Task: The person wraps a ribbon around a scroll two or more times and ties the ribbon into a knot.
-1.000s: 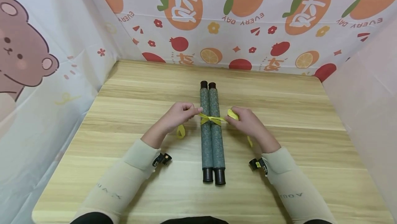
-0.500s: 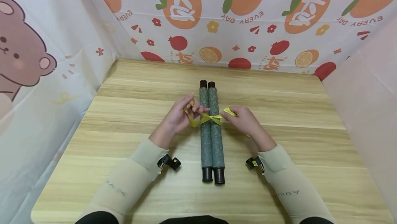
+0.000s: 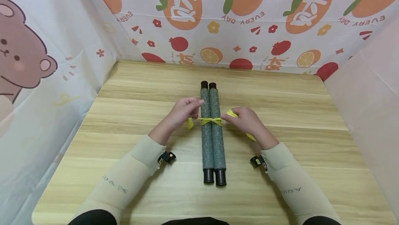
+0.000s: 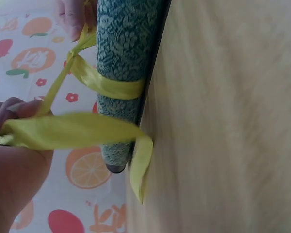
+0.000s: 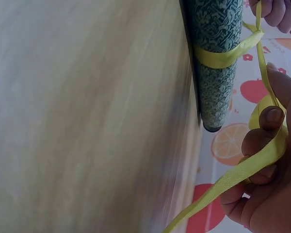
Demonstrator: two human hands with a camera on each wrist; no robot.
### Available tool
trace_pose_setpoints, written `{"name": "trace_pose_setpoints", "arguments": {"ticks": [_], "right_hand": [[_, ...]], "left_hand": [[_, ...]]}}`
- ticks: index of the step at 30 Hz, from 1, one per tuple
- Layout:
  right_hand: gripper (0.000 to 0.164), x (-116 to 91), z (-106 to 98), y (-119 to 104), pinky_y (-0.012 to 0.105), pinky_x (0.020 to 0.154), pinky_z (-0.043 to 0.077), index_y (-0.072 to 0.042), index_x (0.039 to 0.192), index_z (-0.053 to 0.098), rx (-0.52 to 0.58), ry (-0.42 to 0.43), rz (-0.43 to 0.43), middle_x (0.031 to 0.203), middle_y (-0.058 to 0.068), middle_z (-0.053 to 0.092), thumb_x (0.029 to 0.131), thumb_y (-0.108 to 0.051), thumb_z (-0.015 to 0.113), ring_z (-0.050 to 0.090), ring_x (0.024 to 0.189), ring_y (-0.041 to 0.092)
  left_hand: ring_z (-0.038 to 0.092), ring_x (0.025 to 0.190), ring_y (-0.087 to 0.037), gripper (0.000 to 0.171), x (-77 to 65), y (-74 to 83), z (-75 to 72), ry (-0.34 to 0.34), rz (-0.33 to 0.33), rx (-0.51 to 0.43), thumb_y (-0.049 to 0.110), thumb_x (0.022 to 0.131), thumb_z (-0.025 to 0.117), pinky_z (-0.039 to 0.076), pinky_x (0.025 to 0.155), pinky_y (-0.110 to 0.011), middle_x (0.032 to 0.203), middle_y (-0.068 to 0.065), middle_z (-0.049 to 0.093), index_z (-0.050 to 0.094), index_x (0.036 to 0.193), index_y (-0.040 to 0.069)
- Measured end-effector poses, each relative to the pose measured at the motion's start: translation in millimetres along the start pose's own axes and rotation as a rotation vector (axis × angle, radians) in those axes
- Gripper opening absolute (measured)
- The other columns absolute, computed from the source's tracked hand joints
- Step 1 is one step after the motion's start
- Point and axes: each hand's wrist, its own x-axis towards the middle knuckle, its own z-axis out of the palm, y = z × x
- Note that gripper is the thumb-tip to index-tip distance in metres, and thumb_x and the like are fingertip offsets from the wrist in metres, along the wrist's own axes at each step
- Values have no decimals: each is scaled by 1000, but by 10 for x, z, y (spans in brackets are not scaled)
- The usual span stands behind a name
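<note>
Two green patterned scroll rolls with dark end knobs lie side by side, running away from the person. A yellow ribbon circles both rolls and crosses in a knot on top. On the left, my left hand grips one ribbon end, its loose tail dangling below the fingers. My right hand pinches the other end with curled fingers, and some ribbon bunches above the thumb. Between the hands the ribbon stretches taut across the rolls. In the right wrist view a long ribbon tail trails over the fingers.
The rolls lie on a light wood-grain table. Behind it hangs a fruit-printed cloth, and a bear-printed cloth borders the left side. Small black cameras are strapped to both wrists.
My left hand opened its fingers around the ribbon half a second ago and now grips it again, pulling it straighter. The knot looks flatter and tighter; the right hand stays nearly in place.
</note>
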Motion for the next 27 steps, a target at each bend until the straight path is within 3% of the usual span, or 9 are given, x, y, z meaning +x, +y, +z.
{"name": "trace_pose_setpoints", "arguments": {"ticks": [3, 6, 12, 19, 24, 27], "right_hand": [[54, 8, 3, 35, 30, 48, 31, -15, 56, 39, -24, -5, -1, 51, -2, 32, 86, -56, 57, 29, 48, 15], [56, 2, -1, 65, 29, 48, 30, -15, 55, 37, -52, -13, 9, 51, -2, 29, 85, -59, 56, 26, 48, 14], [58, -32, -9, 116, 28, 47, 28, -16, 53, 35, -71, -45, 19, 49, -4, 27, 86, -59, 55, 23, 46, 13], [56, -79, -22, 150, 28, 47, 29, -16, 52, 38, -60, -91, 18, 48, -4, 29, 89, -56, 53, 25, 45, 13], [56, -85, -9, 193, 28, 48, 28, -16, 52, 37, -49, -131, 29, 49, -4, 29, 89, -55, 52, 26, 46, 13], [56, -82, -2, 209, 27, 47, 28, -16, 52, 37, -23, -152, 46, 49, -4, 29, 89, -55, 53, 27, 46, 13]], "left_hand": [[34, 48, -18, 47, 3, 8, -6, 2, 13, 148, 34, 93, 56, 35, 50, -28, 48, 2, 38, 36, 56, 12], [34, 46, -18, 48, 0, 27, 1, -20, 17, 236, 35, 93, 56, 31, 45, -27, 46, 2, 39, 36, 56, 11], [27, 41, -15, 47, -27, 78, 15, -85, 6, 276, 29, 96, 53, 25, 41, -27, 42, 6, 34, 36, 56, 10], [26, 40, -11, 43, -202, 350, 102, -114, -36, 371, 18, 96, 50, 27, 42, -24, 42, 8, 30, 36, 57, 10], [25, 40, -9, 43, -226, 329, 111, -111, -27, 438, 17, 95, 52, 23, 42, -22, 45, 8, 27, 34, 56, 12], [24, 41, -10, 44, -188, 225, 85, -105, -6, 463, 16, 95, 53, 23, 43, -23, 46, 6, 27, 33, 55, 12]]}}
